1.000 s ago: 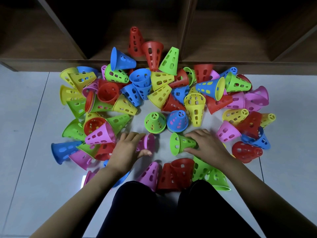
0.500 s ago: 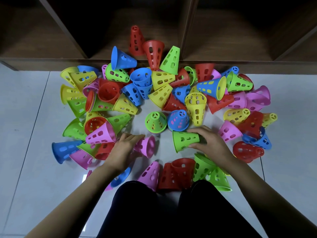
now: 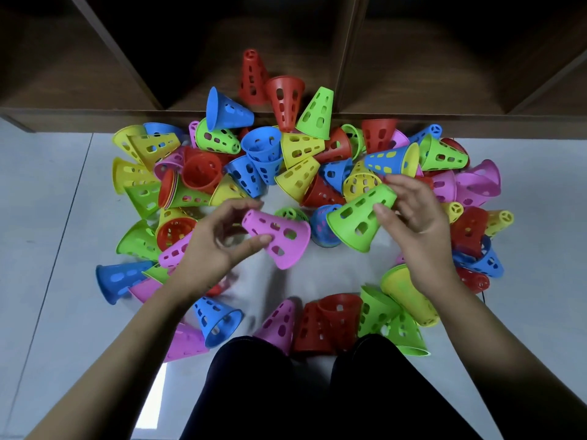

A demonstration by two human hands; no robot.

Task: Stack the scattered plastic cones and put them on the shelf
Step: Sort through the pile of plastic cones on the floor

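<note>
The pink cone (image 3: 279,238) is up off the floor in the left hand (image 3: 211,246), lying nearly flat with its long axis running left to right: narrow tip to the left, wide mouth to the right and a little nearer. The green cone (image 3: 360,219) sits in the right hand (image 3: 413,214), axis slanting, tip pointing far and right, open mouth facing near and left toward the pink one. The two mouths are near each other but not touching.

The left fingers (image 3: 254,242) curl around the pink cone's narrow end, thumb underneath; the right fingers (image 3: 382,211) pinch the green cone's narrow end.

Half a second ago both cones lay on the floor under the hands; now they are lifted and turned mouth toward mouth.

Around them the floor (image 3: 47,217) is heaped with loose cones in many colours. On the shelf (image 3: 444,74) beyond, one compartment holds an upright red cone (image 3: 252,77), with an inverted red cone (image 3: 285,96) just beside it at the edge.
</note>
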